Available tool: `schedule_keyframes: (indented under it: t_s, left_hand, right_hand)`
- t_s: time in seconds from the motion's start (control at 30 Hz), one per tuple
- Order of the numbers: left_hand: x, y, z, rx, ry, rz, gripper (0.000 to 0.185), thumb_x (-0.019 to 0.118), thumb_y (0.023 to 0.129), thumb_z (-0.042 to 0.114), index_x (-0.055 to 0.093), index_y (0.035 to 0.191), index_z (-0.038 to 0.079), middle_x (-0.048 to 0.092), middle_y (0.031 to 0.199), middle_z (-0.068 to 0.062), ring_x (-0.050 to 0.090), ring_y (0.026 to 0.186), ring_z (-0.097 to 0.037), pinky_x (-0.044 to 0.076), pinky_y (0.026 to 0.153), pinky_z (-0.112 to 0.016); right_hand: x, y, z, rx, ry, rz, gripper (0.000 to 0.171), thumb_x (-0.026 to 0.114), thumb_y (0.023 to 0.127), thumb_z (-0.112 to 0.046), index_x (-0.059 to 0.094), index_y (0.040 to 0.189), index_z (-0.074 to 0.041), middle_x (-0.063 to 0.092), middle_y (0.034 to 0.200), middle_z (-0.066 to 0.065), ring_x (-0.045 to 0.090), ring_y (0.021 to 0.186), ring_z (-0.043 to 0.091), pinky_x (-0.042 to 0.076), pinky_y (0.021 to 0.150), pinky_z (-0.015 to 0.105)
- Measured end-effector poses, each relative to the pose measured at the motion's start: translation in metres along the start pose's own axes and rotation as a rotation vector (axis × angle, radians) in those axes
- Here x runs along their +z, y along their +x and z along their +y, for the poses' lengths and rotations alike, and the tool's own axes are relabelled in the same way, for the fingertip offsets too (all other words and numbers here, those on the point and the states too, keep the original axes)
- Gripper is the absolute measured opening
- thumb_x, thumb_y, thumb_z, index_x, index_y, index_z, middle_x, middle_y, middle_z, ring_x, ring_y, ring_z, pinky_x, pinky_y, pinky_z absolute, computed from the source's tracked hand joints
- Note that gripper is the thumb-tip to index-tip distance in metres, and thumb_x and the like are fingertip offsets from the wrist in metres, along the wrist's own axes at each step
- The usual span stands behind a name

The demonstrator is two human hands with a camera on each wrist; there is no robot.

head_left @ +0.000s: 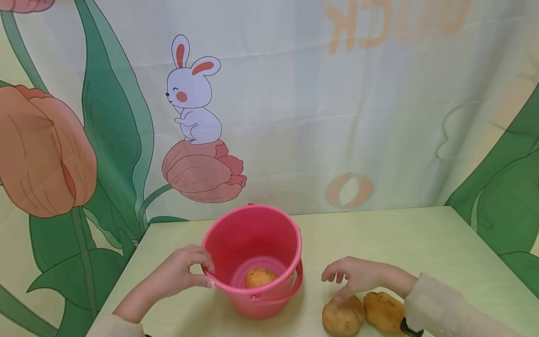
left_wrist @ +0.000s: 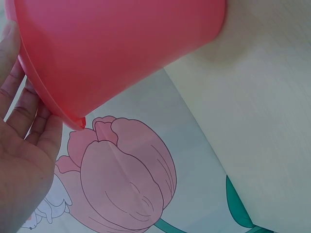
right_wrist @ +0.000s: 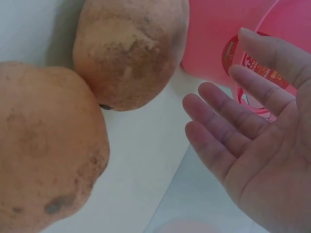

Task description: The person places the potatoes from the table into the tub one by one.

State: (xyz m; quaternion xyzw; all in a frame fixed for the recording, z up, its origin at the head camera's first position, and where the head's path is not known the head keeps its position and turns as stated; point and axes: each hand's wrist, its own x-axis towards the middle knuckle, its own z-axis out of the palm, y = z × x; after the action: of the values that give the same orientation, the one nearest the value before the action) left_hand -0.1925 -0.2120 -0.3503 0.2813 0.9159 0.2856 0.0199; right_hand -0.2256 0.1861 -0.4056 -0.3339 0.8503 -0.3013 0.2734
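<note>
A pink bucket [head_left: 261, 304] stands on the table, leaning a little toward me. One potato [head_left: 260, 278] lies on its bottom. My left hand [head_left: 183, 271] grips the bucket's left rim, thumb outside and fingers over the edge; the left wrist view shows this hand [left_wrist: 29, 141] at the rim as well. To the right of the bucket, my right hand [head_left: 358, 276] hovers with relaxed, spread fingers and holds nothing. Right below it sits a round potato [head_left: 343, 317], beside a longer potato [head_left: 384, 311]. In the right wrist view the open palm [right_wrist: 262, 131] faces two potatoes.
The pale table [head_left: 379, 234] ends at the back against a printed curtain [head_left: 286, 117] with a rabbit and tulips. The bucket's handle [head_left: 290, 292] hangs down on its right front side. A red label [right_wrist: 257, 58] shows on the bucket.
</note>
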Motion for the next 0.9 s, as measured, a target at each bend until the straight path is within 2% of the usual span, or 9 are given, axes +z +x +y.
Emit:
schedule_keyframes:
  t_s: [0.23,0.37,0.73,0.9]
  left_hand:
    - [0.001,-0.001,-0.001,0.007,-0.002,0.001,0.022,0.073,0.066,0.039,0.064,0.075,0.02,0.058,0.083,0.012,0.05,0.086,-0.008,0.048,0.069,-0.021]
    - [0.0,-0.001,0.0,0.004,-0.003,0.004,0.02,0.073,0.065,0.038,0.064,0.075,0.024,0.058,0.083,0.013,0.05,0.086,-0.007,0.048,0.07,-0.021]
    - [-0.001,-0.002,0.001,0.025,-0.005,0.005,0.021,0.072,0.066,0.038,0.064,0.075,0.021,0.059,0.082,0.011,0.05,0.086,-0.01,0.048,0.07,-0.022]
    - [0.0,0.0,0.001,-0.002,-0.004,-0.002,0.021,0.073,0.065,0.037,0.065,0.075,0.021,0.058,0.082,0.012,0.05,0.087,-0.01,0.048,0.07,-0.021]
  right_hand:
    - [0.002,0.002,0.004,-0.011,0.01,-0.011,0.035,0.07,0.074,-0.02,0.058,0.106,-0.013,0.059,0.105,-0.001,0.055,0.09,0.022,0.046,0.079,0.037]
    - [0.002,0.002,0.005,-0.009,0.003,-0.014,0.035,0.07,0.074,-0.019,0.058,0.106,-0.014,0.059,0.105,-0.002,0.055,0.09,0.02,0.046,0.078,0.036]
    - [0.004,0.002,0.008,-0.001,-0.032,-0.004,0.034,0.069,0.074,-0.022,0.058,0.106,-0.015,0.06,0.105,-0.004,0.053,0.091,0.014,0.045,0.077,0.031]
    - [0.006,0.0,0.012,0.014,-0.009,-0.004,0.035,0.069,0.075,-0.023,0.058,0.107,-0.014,0.06,0.107,0.0,0.052,0.093,0.021,0.044,0.077,0.035]
